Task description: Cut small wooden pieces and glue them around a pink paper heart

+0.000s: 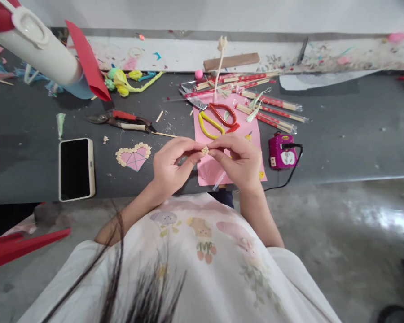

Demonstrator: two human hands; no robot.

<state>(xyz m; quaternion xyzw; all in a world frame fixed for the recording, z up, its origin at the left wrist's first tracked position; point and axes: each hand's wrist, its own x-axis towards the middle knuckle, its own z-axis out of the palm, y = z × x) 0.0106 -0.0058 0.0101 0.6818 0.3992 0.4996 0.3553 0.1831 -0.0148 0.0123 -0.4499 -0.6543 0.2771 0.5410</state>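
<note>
My left hand (173, 163) and my right hand (239, 159) meet above the near edge of the dark table (340, 134). Both pinch one small pale craft piece (205, 150) between their fingertips. A thin clear stick (219, 180) pokes out under my right hand. Beneath the hands lies a pink paper sheet (208, 172). A pink paper heart edged with pale bits (133, 155) lies just left of my left hand.
Scissors with red and yellow handles (218, 117) lie on the pink sheet. Wrapped chopsticks (272, 112) are spread behind. A purple socket block (282, 152) with a black cord sits right. A phone (76, 168) and pruning shears (123, 120) lie left.
</note>
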